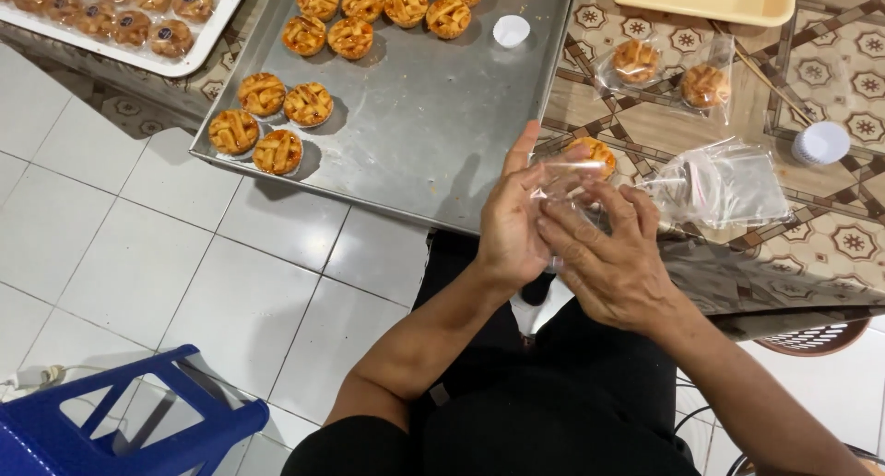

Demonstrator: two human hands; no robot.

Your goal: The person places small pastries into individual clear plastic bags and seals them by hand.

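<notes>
Left hand [510, 227] and right hand [608, 255] fingers [616, 209] are gripping a clear plastic bag [564, 183], spreading its mouth; golden lattice tart [595, 153] is sitting at twelve o'clock.

You have one view only, from the camera on your head: it looks steeply down and forward, close over your hands, taking in the near edge of the desk [830, 255] and the floor [138, 255] left of your lap.

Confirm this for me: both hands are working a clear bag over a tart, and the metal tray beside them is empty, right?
Not quite. In the head view the metal tray is not empty: it carries lattice tarts and a white paper cup. The rest holds: the left hand and right hand work the clear bag over a tart.
</notes>
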